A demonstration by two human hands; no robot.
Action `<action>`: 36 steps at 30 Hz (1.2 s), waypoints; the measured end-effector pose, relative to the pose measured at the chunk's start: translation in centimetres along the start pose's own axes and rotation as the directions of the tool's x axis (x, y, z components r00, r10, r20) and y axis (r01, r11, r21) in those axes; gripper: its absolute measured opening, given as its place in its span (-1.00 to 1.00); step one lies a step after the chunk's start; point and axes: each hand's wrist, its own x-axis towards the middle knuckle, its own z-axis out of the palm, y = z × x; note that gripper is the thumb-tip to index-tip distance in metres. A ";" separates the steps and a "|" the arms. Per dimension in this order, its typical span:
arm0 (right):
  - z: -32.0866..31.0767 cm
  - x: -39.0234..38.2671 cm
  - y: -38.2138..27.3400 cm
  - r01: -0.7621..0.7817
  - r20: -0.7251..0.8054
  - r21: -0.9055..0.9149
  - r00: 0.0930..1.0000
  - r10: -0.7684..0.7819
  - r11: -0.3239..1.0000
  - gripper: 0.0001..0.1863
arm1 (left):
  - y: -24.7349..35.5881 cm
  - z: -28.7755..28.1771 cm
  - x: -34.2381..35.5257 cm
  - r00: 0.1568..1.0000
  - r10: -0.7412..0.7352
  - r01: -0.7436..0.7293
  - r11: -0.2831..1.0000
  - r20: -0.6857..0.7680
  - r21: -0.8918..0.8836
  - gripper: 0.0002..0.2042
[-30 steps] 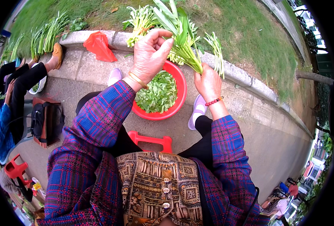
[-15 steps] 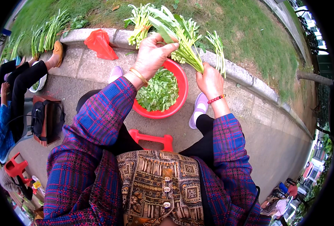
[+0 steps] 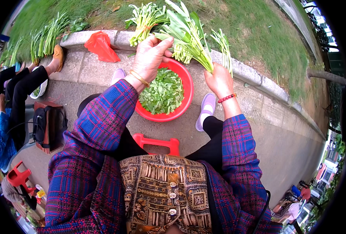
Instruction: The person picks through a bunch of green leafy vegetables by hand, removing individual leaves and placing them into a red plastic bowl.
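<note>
My right hand (image 3: pixel 220 80) is closed round the lower stems of a bunch of long-stalked leafy greens (image 3: pixel 192 37), whose leaves point up and to the left. My left hand (image 3: pixel 151 54) has thumb and fingers pinched at a leaf on the left side of this bunch; the fingertips partly hide it. Below and between my hands stands a red basin (image 3: pixel 189 93) with torn green leaves (image 3: pixel 163 91) in it. Beyond it, a tied bunch of greens (image 3: pixel 143 25) rests on the kerb, and more stalks (image 3: pixel 222 45) lie to the right of the held bunch.
A red plastic bag (image 3: pixel 102 46) lies against the stone kerb (image 3: pixel 251 74), with grass behind. A red stool (image 3: pixel 157 143) is between my legs. To the left are a brown-and-black bag (image 3: pixel 48 126), a seated person in blue (image 3: pixel 1 134) and standing greens (image 3: pixel 50 39).
My left hand has shifted slightly left and up, with its thumb away from the stems. My right hand still grips the bunch, which has turned a little more upright.
</note>
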 end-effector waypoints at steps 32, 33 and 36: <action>0.0 -0.8 -0.9 0.130 -0.100 -0.210 0.983 -0.154 0.969 -0.82 | 0.8 -0.9 1.2 0.910 0.203 -0.415 0.425 0.361 0.805 -0.80; 0.1 -0.8 -0.8 0.130 -0.102 -0.213 0.983 -0.154 0.968 -0.83 | 0.6 -0.9 1.2 0.915 0.191 -0.405 0.442 0.357 0.801 -0.80; 0.0 -0.8 -0.8 0.133 -0.099 -0.218 0.983 -0.158 0.967 -0.83 | 0.8 -0.8 1.1 0.925 0.155 -0.380 0.438 0.347 0.815 -0.82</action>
